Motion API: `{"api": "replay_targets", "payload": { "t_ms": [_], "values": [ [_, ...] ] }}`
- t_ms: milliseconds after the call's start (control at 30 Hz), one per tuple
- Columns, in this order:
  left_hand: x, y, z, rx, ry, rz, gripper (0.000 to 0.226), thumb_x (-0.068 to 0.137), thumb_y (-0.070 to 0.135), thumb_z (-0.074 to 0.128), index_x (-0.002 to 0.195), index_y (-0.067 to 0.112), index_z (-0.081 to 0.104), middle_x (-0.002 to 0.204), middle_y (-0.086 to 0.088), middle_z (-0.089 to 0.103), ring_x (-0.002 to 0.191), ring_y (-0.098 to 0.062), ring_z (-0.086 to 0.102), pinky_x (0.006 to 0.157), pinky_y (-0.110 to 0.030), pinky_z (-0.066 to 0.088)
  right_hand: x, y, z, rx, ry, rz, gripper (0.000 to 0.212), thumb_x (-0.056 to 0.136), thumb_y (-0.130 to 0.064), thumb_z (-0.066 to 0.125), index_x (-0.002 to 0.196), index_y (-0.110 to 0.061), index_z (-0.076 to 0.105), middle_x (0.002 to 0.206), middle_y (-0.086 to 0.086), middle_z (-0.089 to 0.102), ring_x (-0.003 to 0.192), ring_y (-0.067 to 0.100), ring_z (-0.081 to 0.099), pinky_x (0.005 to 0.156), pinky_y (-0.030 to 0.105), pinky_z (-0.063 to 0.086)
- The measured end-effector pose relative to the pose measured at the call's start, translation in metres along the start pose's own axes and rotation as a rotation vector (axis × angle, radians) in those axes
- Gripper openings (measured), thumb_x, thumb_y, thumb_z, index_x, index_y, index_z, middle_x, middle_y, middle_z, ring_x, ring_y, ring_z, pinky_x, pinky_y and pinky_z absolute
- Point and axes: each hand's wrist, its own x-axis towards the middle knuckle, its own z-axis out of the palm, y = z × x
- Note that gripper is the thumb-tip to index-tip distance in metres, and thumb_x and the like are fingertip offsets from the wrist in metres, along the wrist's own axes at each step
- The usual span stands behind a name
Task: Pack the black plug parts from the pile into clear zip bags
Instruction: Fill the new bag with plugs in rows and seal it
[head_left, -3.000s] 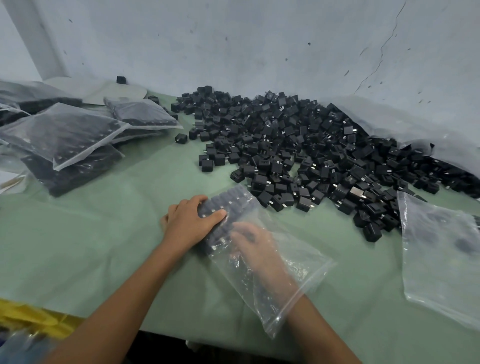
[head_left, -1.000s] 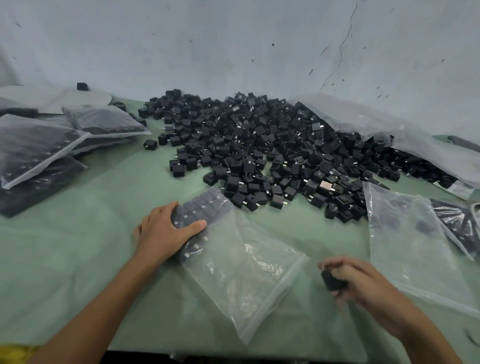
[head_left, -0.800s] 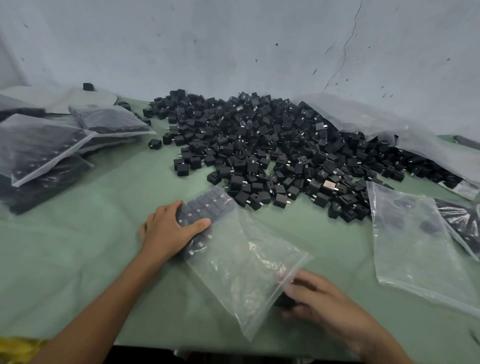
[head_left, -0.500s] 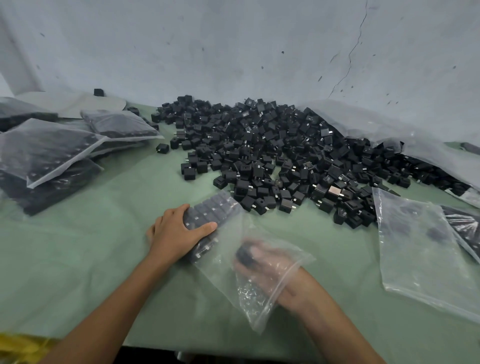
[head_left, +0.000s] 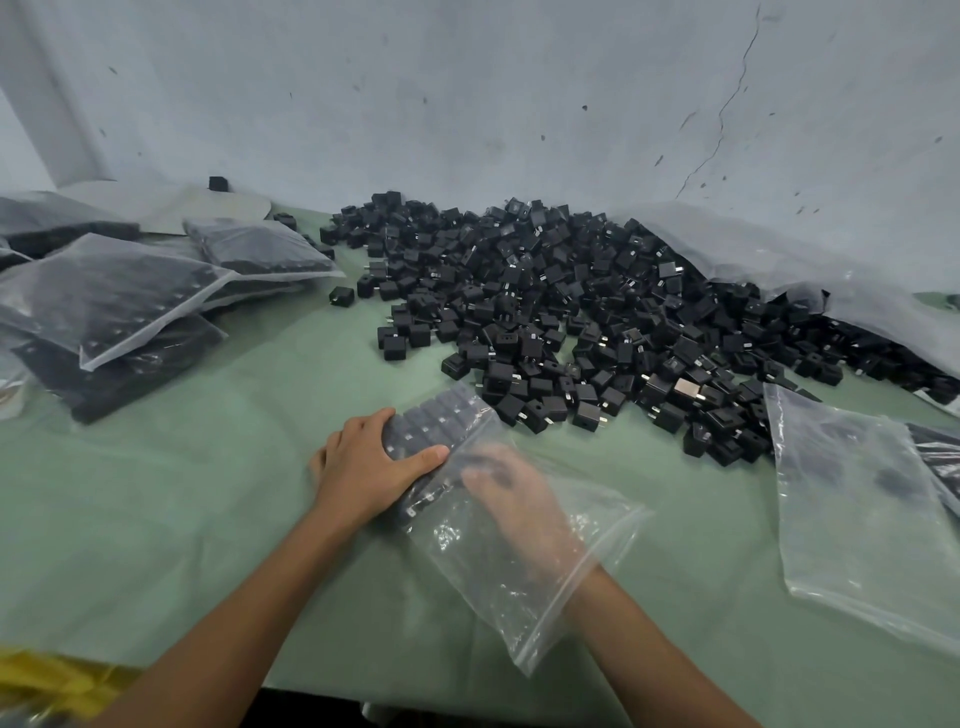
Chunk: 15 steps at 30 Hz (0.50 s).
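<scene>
Left hand (head_left: 371, 467) lies flat on the closed end of a clear zip bag (head_left: 602, 525), thumb stretched across the top and fingers bent over the far left side, pressing down on the neat rows of packed plug parts (head_left: 436, 415) inside; it pinches nothing. Right hand (head_left: 514, 499) is pushed in through the bag's open mouth up to the wrist, its fingertips close to the packed rows, but it is blurred and seen through plastic, so I cannot tell how far its fingers are curled or whether they hold a part. Both work on a table (head_left: 182, 493) covered in pale green cloth, set against a scuffed, cracked grey wall (head_left: 467, 104). A broad pile (head_left: 571, 312) of loose black plug parts spreads from the middle of the back edge towards the right edge, its nearest parts just beyond the bag being filled. A large crumpled plastic sack (head_left: 753, 249) lies along the back right, with parts spilling out from under it. At the left edge sits a stack of filled bags (head_left: 114, 296), dark with parts, overlapping one another. Near the right edge a second clear bag (head_left: 857, 519) lies flat, with a few dark shapes showing through it. A pale board (head_left: 208, 208) lies at the back left corner behind the stack. Something yellow (head_left: 47, 680) shows at the near left corner. One lone plug part (head_left: 341, 296) sits apart between the stack and the pile.
</scene>
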Motion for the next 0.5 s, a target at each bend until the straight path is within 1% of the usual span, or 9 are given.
{"api": "replay_targets", "payload": {
  "t_ms": [100,167,200,267,300,333,367,467,500],
  "values": [
    [0.001,-0.001,0.001,0.008,0.006,0.006,0.115,0.051,0.1,0.039,0.147,0.037,0.041,0.145,0.002,0.048,0.135,-0.027,0.042,0.112,-0.047,0.027,-0.003,0.001,0.002,0.112,0.056,0.035,0.024,0.094,-0.026,0.065,0.117,-0.027,0.065,0.113,-0.018,0.065,0.104,-0.001,0.062,0.093,0.028,0.054],
    [0.001,-0.001,0.002,0.009,0.008,0.006,0.115,0.051,0.1,0.039,0.147,0.037,0.041,0.145,0.002,0.048,0.134,-0.027,0.043,0.112,-0.047,0.027,-0.001,0.001,0.004,0.202,0.11,0.058,0.022,0.088,-0.021,0.07,0.109,-0.026,0.068,0.107,-0.014,0.069,0.099,0.001,0.066,0.091,0.03,0.055],
    [0.001,-0.001,0.002,0.006,0.009,0.007,0.115,0.05,0.1,0.039,0.147,0.037,0.042,0.145,0.002,0.048,0.134,-0.027,0.043,0.111,-0.047,0.027,0.001,0.002,0.005,0.202,0.128,0.05,0.021,0.086,-0.02,0.071,0.106,-0.026,0.069,0.104,-0.012,0.07,0.096,0.002,0.067,0.088,0.03,0.056],
    [0.001,-0.001,0.002,0.003,0.009,0.006,0.115,0.05,0.1,0.04,0.146,0.037,0.042,0.145,0.002,0.048,0.134,-0.026,0.043,0.112,-0.047,0.027,0.005,0.004,0.009,0.104,0.138,-0.008,0.02,0.085,-0.022,0.073,0.104,-0.024,0.068,0.101,-0.015,0.07,0.092,-0.002,0.066,0.082,0.019,0.054],
    [0.001,-0.001,0.002,0.005,0.009,0.005,0.115,0.05,0.1,0.04,0.146,0.037,0.042,0.145,0.002,0.048,0.134,-0.026,0.043,0.112,-0.046,0.027,0.006,0.006,0.011,0.057,0.142,-0.038,0.02,0.084,-0.024,0.074,0.103,-0.026,0.068,0.099,-0.02,0.068,0.091,-0.005,0.065,0.078,0.012,0.05],
    [0.001,-0.001,0.002,0.007,0.01,0.006,0.114,0.05,0.1,0.04,0.146,0.037,0.042,0.145,0.002,0.048,0.134,-0.027,0.043,0.111,-0.046,0.027,0.006,0.008,0.013,0.03,0.154,-0.065,0.019,0.085,-0.025,0.074,0.101,-0.028,0.067,0.098,-0.024,0.066,0.091,-0.008,0.063,0.076,0.008,0.047],
    [0.001,-0.001,0.002,0.007,0.01,0.008,0.114,0.05,0.1,0.039,0.146,0.038,0.042,0.145,0.002,0.049,0.133,-0.027,0.043,0.111,-0.046,0.027,0.005,0.011,0.015,0.018,0.167,-0.088,0.019,0.085,-0.025,0.074,0.101,-0.031,0.065,0.099,-0.026,0.065,0.093,-0.009,0.062,0.078,0.009,0.046],
    [0.002,-0.002,0.003,-0.002,0.012,0.007,0.114,0.051,0.1,0.039,0.146,0.038,0.042,0.144,0.002,0.049,0.133,-0.027,0.043,0.111,-0.046,0.027,0.007,0.021,0.02,-0.028,0.158,-0.098,0.023,0.089,-0.028,0.071,0.11,-0.032,0.063,0.105,-0.022,0.065,0.101,-0.007,0.06,0.091,0.023,0.05],
    [0.002,-0.002,0.003,-0.002,0.012,0.007,0.114,0.051,0.101,0.039,0.146,0.037,0.042,0.143,0.002,0.049,0.133,-0.027,0.043,0.111,-0.046,0.027,0.008,0.024,0.02,-0.06,0.156,-0.098,0.026,0.09,-0.029,0.069,0.114,-0.032,0.062,0.107,-0.024,0.064,0.102,-0.01,0.058,0.093,0.022,0.049]
  ]
}}
